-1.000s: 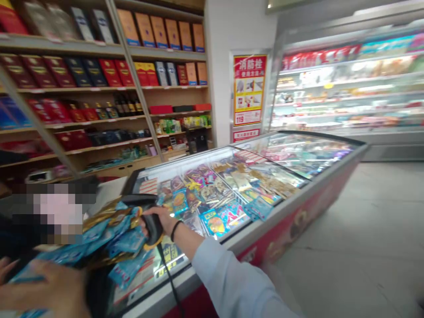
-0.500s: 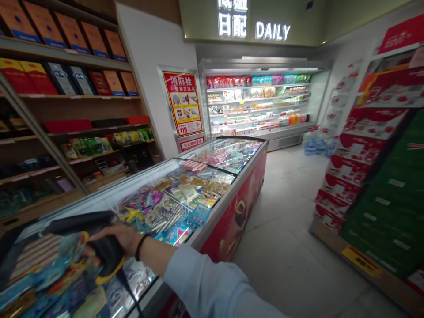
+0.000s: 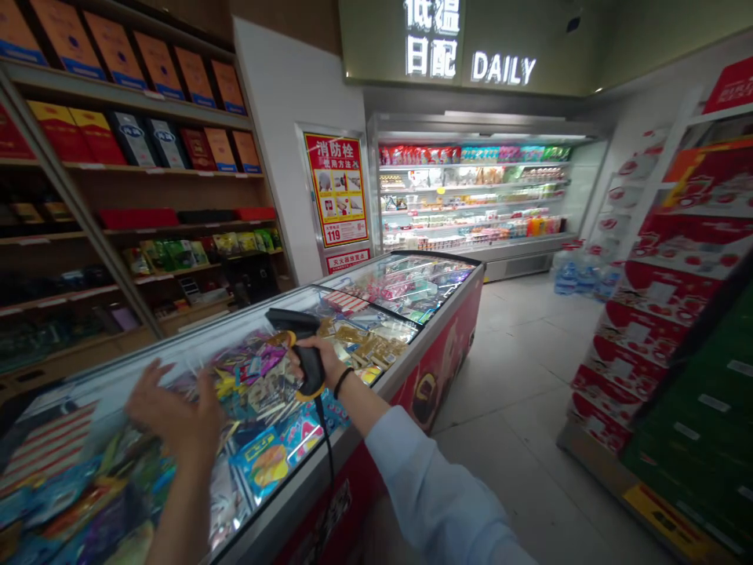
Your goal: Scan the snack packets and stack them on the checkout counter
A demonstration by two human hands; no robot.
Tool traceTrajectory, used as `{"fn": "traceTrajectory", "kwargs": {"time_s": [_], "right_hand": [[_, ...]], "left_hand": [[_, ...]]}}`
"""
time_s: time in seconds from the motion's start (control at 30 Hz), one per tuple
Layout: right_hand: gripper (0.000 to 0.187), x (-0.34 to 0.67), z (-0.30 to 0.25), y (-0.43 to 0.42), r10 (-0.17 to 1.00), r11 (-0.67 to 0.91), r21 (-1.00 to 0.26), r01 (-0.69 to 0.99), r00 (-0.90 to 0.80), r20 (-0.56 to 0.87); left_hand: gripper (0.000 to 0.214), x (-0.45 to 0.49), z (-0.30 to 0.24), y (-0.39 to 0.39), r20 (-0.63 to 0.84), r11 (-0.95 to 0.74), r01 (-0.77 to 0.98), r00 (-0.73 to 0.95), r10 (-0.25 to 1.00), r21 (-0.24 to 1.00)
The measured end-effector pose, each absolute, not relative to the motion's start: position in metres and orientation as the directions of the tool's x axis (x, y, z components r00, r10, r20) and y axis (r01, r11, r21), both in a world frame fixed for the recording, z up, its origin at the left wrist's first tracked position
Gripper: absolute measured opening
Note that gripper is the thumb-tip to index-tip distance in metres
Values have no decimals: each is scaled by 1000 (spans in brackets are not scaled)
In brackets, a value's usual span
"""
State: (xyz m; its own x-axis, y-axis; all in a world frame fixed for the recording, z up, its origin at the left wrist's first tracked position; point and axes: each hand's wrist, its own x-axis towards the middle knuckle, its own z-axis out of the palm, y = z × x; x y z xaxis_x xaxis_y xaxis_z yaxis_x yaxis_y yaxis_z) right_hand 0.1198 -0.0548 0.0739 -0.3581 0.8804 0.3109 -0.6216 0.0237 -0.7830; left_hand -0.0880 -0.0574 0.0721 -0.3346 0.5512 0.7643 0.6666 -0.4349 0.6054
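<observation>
My right hand (image 3: pixel 321 362) is wrapped round the handle of a black barcode scanner (image 3: pixel 311 369) with yellow edging, held above a chest freezer (image 3: pixel 405 369). A black cable (image 3: pixel 328 463) hangs from the scanner's base down the freezer's front. My left hand (image 3: pixel 180 404), slightly blurred, is raised over the freezer with its fingers spread and nothing in them. Below both hands lie many packs of frozen treats, among them a blue pack with a yellow picture (image 3: pixel 263 464) and gold packs (image 3: pixel 376 349). The freezer's far part is under a glass lid (image 3: pixel 400 286).
Shelves with boxed goods (image 3: pixel 200 149) line the left side. A lit refrigerated display (image 3: pixel 471 196) stands at the back beside a red fire notice (image 3: pixel 336 188). Stacked red cartons (image 3: pixel 632 333) and water bottles (image 3: pixel 568 275) stand on the right, across the tiled floor (image 3: pixel 506 384).
My right hand has moved the scanner right and farther over the freezer. My left hand has come into view at lower left. The view has shifted slightly left.
</observation>
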Motion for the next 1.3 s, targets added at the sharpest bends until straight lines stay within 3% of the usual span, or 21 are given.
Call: {"fn": "traceTrajectory", "kwargs": {"time_s": [0.07, 0.2, 0.33, 0.53, 0.67, 0.87, 0.93, 1.1, 1.3], "right_hand": [[17, 140, 73, -56, 898, 61, -769, -637, -302, 321], [17, 174, 64, -56, 933, 123, -754, -645, -182, 309], [17, 199, 47, -55, 961, 150, -771, -619, -93, 261], [24, 226, 20, -42, 982, 134, -813, -566, -35, 186], [25, 238, 3, -34, 990, 100, -821, -562, -23, 137], [23, 247, -10, -30, 989, 101, -778, -621, -20, 144], [23, 249, -10, -28, 990, 95, -787, -610, -23, 138], [26, 250, -9, -21, 999, 24, -841, -540, -23, 43], [22, 247, -11, -19, 999, 38, -838, -544, 35, 23]], "left_hand": [[49, -65, 63, -45, 863, -554, 682, -250, 439, 478], [49, -34, 45, -32, 878, -627, 657, -118, 463, 419], [42, -30, 26, -20, 802, -605, 579, -155, 576, 547], [26, -38, 1, 6, 556, -475, 298, -317, 768, 828], [22, -34, -8, 13, 483, -431, 218, -347, 804, 875], [25, -4, -14, 31, 432, -410, 135, -260, 864, 902], [22, 13, -14, 40, 355, -349, 67, -219, 909, 935], [9, 53, -13, 60, -84, 65, -328, -44, 996, 942], [11, 77, -16, 87, -203, 205, -350, 43, 978, 914]]}}
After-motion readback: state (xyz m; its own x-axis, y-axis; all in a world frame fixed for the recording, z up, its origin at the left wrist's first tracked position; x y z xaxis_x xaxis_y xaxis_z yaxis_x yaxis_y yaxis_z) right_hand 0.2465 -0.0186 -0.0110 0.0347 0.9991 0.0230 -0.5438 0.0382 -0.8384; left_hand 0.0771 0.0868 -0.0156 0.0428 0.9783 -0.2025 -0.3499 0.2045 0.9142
